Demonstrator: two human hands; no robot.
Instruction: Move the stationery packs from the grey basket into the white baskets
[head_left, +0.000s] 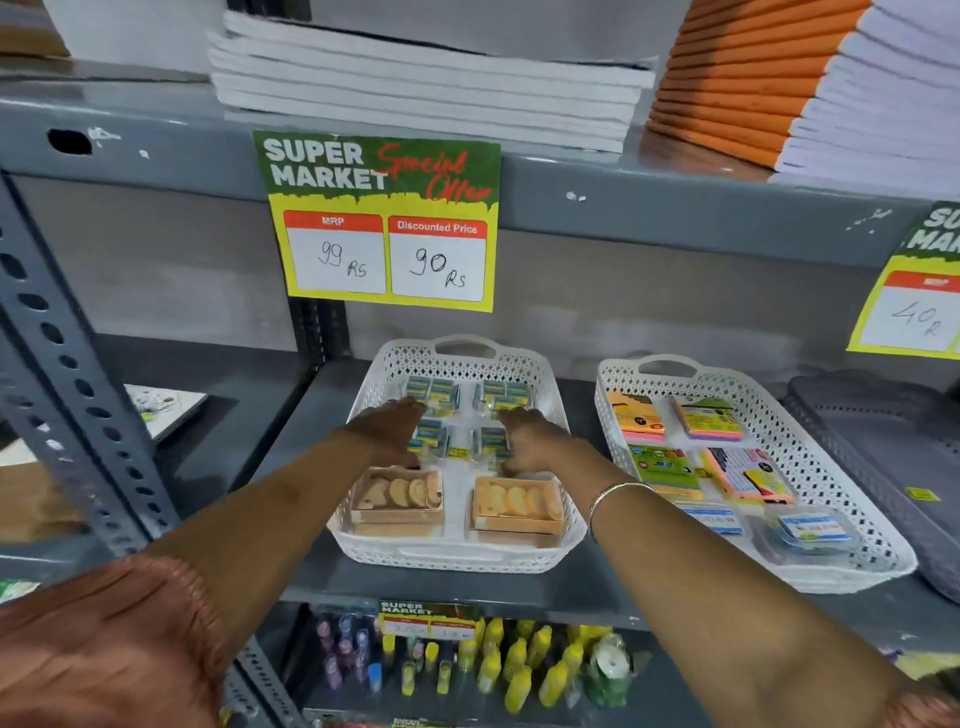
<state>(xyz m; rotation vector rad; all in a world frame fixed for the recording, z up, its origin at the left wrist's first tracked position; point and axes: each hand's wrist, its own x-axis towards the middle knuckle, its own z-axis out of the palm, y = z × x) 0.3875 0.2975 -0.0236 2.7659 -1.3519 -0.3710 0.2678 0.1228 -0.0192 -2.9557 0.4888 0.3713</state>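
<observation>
A white basket (561, 405) sits mid-shelf with several blue-and-yellow stationery packs (506, 395) in its back rows and two clear-lidded boxes (397, 499) at its front. My left hand (387, 428) reaches in from the left, thumb and fingers around a middle-row pack (431, 439). My right hand (535, 441) does the same on the neighbouring pack (491, 441). A second white basket (779, 415) to the right holds sticky-note packs (709, 418). The grey basket (883, 447) shows partly at the far right; what it holds is hidden.
A price sign (384, 223) hangs from the grey shelf above, just over the basket. Stacks of white (426, 88) and orange (743, 78) notebooks lie on the upper shelf. Glue bottles and pens (498, 665) fill the shelf below. A perforated metal upright (62, 364) stands at left.
</observation>
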